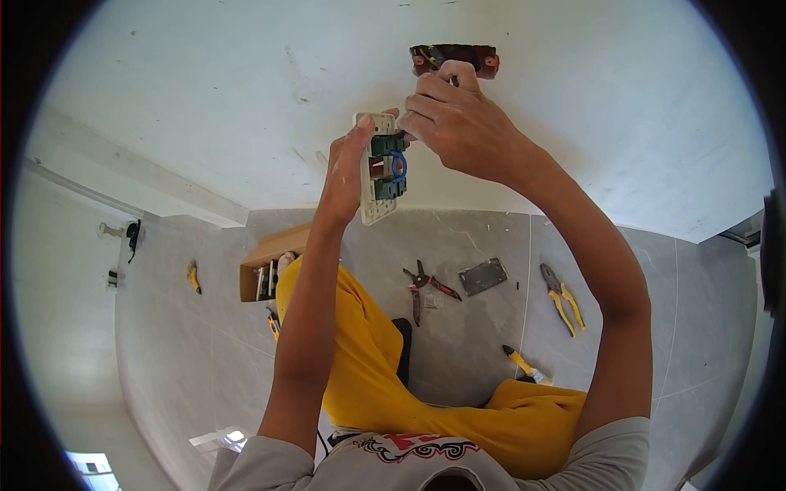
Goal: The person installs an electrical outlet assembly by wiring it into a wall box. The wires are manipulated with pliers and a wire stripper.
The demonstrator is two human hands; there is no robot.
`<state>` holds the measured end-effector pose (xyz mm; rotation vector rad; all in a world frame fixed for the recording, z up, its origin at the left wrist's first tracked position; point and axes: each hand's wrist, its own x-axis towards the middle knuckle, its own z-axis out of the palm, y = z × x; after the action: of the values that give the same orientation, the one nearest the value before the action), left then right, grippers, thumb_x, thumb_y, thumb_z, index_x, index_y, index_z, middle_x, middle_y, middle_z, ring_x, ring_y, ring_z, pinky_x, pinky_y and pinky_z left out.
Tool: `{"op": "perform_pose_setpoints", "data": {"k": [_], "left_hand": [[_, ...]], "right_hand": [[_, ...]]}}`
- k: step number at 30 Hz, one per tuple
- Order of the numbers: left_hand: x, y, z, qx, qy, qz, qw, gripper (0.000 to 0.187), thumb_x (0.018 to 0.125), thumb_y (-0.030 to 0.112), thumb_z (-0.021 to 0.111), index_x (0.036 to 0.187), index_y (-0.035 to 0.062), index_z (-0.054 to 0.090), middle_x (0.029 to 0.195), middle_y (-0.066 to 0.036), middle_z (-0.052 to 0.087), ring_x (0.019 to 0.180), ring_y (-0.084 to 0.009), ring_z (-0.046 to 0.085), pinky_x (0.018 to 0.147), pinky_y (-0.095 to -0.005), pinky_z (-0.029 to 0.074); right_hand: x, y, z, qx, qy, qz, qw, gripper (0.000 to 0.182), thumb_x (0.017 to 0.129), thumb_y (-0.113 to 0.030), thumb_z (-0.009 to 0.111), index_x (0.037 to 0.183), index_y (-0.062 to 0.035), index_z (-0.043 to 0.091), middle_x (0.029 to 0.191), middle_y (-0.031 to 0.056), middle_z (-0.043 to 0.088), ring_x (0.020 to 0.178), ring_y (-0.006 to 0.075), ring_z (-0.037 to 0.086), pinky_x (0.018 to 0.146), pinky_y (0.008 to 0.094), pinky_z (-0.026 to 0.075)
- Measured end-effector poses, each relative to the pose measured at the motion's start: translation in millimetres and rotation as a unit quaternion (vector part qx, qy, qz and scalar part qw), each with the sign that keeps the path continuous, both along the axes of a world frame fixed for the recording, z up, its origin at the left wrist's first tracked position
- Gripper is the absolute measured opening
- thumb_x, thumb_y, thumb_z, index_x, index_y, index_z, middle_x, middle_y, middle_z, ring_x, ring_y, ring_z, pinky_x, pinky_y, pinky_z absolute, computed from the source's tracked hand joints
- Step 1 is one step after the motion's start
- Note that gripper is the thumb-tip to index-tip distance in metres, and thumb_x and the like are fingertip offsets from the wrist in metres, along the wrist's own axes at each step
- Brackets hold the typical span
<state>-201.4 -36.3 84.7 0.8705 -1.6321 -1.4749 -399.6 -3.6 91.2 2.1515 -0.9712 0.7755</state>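
Upright in my left hand [348,168] is a white socket plate [378,214], its back turned to the right. Green modules [388,189] and a looped blue wire [399,166] show on that back. My right hand [450,123] is closed at the upper right of the plate, just below a red-brown wall box [483,61] set in the white wall. Dark and yellow wires show inside the box. What my right fingertips pinch is mostly hidden behind the fingers.
On the grey tiled floor lie a red-and-black wire stripper [420,282], a dark rectangular plate [483,277], yellow-handled pliers [562,299] and a brush [524,364]. A cardboard box [249,282] with plates inside stands left of my leg. A small yellow tool [193,277] lies farther left.
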Motion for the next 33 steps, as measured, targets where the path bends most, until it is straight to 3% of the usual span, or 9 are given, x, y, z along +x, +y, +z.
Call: {"op": "perform_pose_setpoints", "data": {"k": [5, 7, 10, 14, 17, 23, 26, 29, 33], "left_hand": [[1.6, 1.5, 7.2, 0.014, -0.019, -0.011, 1.0, 0.066, 0.097, 0.059, 0.043, 0.126, 0.0021, 0.057, 0.092, -0.006, 0.063, 0.074, -0.0118, 0.06, 0.062, -0.0262, 0.053], [1.8, 0.5, 5.0, 0.029, -0.004, 0.001, 1.0, 0.064, 0.097, 0.058, 0.043, 0.124, 0.0024, 0.058, 0.093, -0.007, 0.064, 0.074, -0.0121, 0.06, 0.062, -0.0265, 0.053], [-0.8, 5.9, 9.2, 0.041, 0.01, 0.017, 0.999, 0.06, 0.099, 0.057, 0.042, 0.12, 0.0028, 0.059, 0.093, -0.008, 0.066, 0.073, -0.0127, 0.06, 0.061, -0.0272, 0.053], [-4.1, 6.7, 5.7, 0.019, 0.04, 0.012, 0.999, 0.056, 0.1, 0.053, 0.041, 0.114, 0.0025, 0.06, 0.094, -0.011, 0.068, 0.073, -0.014, 0.061, 0.061, -0.0292, 0.055], [-7.8, 11.3, 10.0, -0.025, 0.011, 0.023, 0.999, 0.058, 0.099, 0.055, 0.042, 0.112, 0.0014, 0.061, 0.094, -0.011, 0.067, 0.073, -0.0148, 0.063, 0.063, -0.0299, 0.057], [-8.1, 8.8, 0.7, -0.057, -0.026, 0.048, 0.997, 0.061, 0.097, 0.057, 0.043, 0.111, 0.0001, 0.06, 0.093, -0.012, 0.067, 0.074, -0.0147, 0.064, 0.063, -0.0297, 0.058], [-7.2, 10.1, 1.4, -0.024, -0.002, 0.051, 0.998, 0.063, 0.097, 0.058, 0.044, 0.114, -0.0004, 0.06, 0.092, -0.011, 0.067, 0.074, -0.0146, 0.064, 0.063, -0.0301, 0.059], [-8.9, 10.1, 3.3, -0.007, 0.019, 0.052, 0.998, 0.066, 0.096, 0.059, 0.044, 0.118, -0.0012, 0.059, 0.092, -0.012, 0.068, 0.073, -0.0152, 0.064, 0.064, -0.0304, 0.059], [-7.4, 14.0, 2.4, 0.032, 0.054, 0.048, 0.997, 0.069, 0.096, 0.061, 0.043, 0.122, -0.0017, 0.056, 0.096, -0.016, 0.068, 0.071, -0.0161, 0.064, 0.062, -0.032, 0.059]], "right_hand": [[-0.4, 0.5, -4.7, -0.013, -0.013, -0.001, 1.0, 0.011, 0.084, -0.016, 0.067, 0.092, -0.0103, 0.073, 0.088, -0.0009, 0.067, 0.098, 0.016, 0.057, 0.097, 0.0416, 0.03], [-0.8, 5.5, 3.9, 0.106, -0.076, 0.046, 0.99, 0.009, 0.086, -0.011, 0.069, 0.094, -0.0101, 0.072, 0.089, 0.0021, 0.066, 0.1, 0.0167, 0.055, 0.099, 0.0416, 0.031], [-0.7, 5.1, 15.2, 0.175, -0.028, 0.015, 0.984, 0.008, 0.087, -0.011, 0.07, 0.094, -0.0096, 0.072, 0.089, 0.0015, 0.066, 0.1, 0.0161, 0.055, 0.1, 0.0417, 0.029], [-3.3, -2.0, 11.5, 0.178, -0.083, 0.077, 0.978, 0.01, 0.085, -0.01, 0.072, 0.095, -0.0079, 0.071, 0.091, 0.0028, 0.067, 0.095, 0.0182, 0.057, 0.095, 0.04, 0.035], [-5.5, 0.3, 20.8, 0.22, -0.075, 0.098, 0.968, 0.001, 0.078, -0.009, 0.066, 0.078, -0.0078, 0.066, 0.081, 0.0111, 0.061, 0.092, 0.0266, 0.054, 0.092, 0.044, 0.032], [2.8, 2.5, 8.4, 0.107, -0.085, 0.066, 0.988, 0.003, 0.08, -0.008, 0.063, 0.079, -0.0055, 0.064, 0.08, 0.0096, 0.061, 0.09, 0.0268, 0.053, 0.09, 0.043, 0.032], [2.7, -1.6, 3.1, 0.097, -0.087, 0.077, 0.989, 0.01, 0.077, -0.011, 0.068, 0.085, -0.0046, 0.065, 0.082, 0.0096, 0.061, 0.09, 0.0279, 0.054, 0.091, 0.0433, 0.032], [-1.3, 13.6, 15.5, 0.044, -0.18, 0.122, 0.975, 0.018, 0.074, -0.01, 0.072, 0.09, -0.0051, 0.067, 0.085, 0.0074, 0.061, 0.091, 0.027, 0.055, 0.088, 0.043, 0.035], [-5.4, 9.3, -4.5, -0.132, -0.201, 0.101, 0.965, 0.017, 0.073, -0.008, 0.073, 0.088, -0.0056, 0.067, 0.088, 0.0042, 0.06, 0.093, 0.024, 0.057, 0.084, 0.0413, 0.039]]}}
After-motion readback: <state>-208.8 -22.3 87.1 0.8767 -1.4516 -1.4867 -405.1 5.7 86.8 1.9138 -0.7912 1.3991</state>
